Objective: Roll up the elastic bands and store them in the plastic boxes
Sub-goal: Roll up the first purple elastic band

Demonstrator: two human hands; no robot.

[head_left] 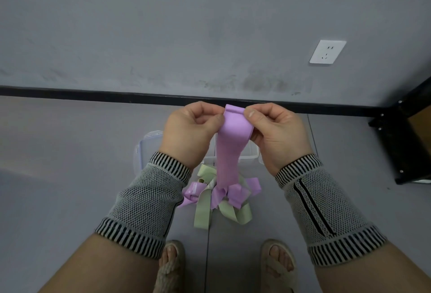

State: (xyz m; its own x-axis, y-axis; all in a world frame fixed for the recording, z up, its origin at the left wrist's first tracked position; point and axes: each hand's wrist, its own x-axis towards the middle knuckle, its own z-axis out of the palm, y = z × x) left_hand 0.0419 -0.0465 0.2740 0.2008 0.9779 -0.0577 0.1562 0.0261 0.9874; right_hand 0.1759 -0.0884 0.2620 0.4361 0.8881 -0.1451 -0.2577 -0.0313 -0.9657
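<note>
feet in woven sandals (171, 267) | loose purple and green elastic bands (219, 199) on grey floor | left hand (189, 129), right hand (275, 129) pinch wide purple elastic band (229, 150) by folded top, hanging | clear plastic box (149, 143) behind

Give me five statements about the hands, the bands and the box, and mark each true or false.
1. Both the left hand and the right hand pinch the purple band. True.
2. The purple band is fully rolled up. False: only its top end is folded over; the rest hangs down.
3. Green bands lie on the floor. True.
4. The plastic box is on a shelf. False: it sits on the floor.
5. A wall socket is up at the left. False: at the right.
</note>
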